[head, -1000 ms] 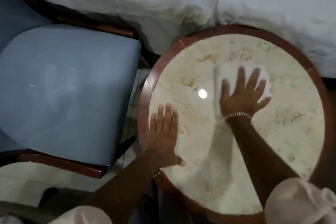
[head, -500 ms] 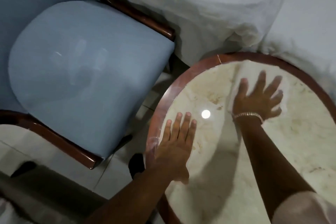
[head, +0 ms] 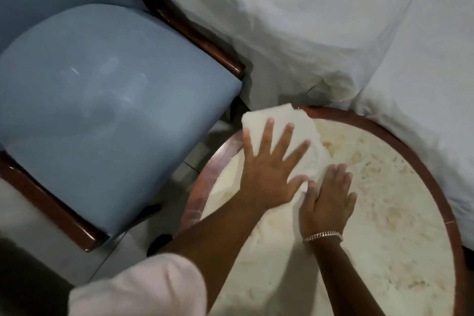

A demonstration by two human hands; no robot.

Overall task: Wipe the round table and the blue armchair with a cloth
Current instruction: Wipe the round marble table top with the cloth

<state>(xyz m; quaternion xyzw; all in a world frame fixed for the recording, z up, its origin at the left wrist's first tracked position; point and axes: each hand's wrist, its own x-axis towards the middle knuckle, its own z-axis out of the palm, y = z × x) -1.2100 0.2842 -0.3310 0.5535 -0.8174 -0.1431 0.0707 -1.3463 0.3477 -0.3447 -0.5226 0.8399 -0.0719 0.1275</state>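
The round table (head: 400, 215) has a cream marble top and a brown wooden rim. A folded white cloth (head: 282, 120) lies on its far-left edge and hangs a little over the rim. My left hand (head: 269, 174) presses flat on the cloth with fingers spread. My right hand (head: 328, 202), with a bracelet at the wrist, rests flat on the marble just right of it, its thumb and fingertips at the cloth's near edge. The blue armchair (head: 102, 84) stands to the left of the table, its seat bare.
White bedding (head: 333, 20) hangs against the table's far and right sides. The armchair's wooden arm (head: 195, 31) runs close to the bedding, and its other dark rail (head: 51, 202) lies nearer me. Pale floor tiles (head: 123, 251) show between chair and table.
The cloth has moved from the table's middle to its far-left rim. My left hand left the rim and now presses the cloth; my right hand came off it onto the marble.
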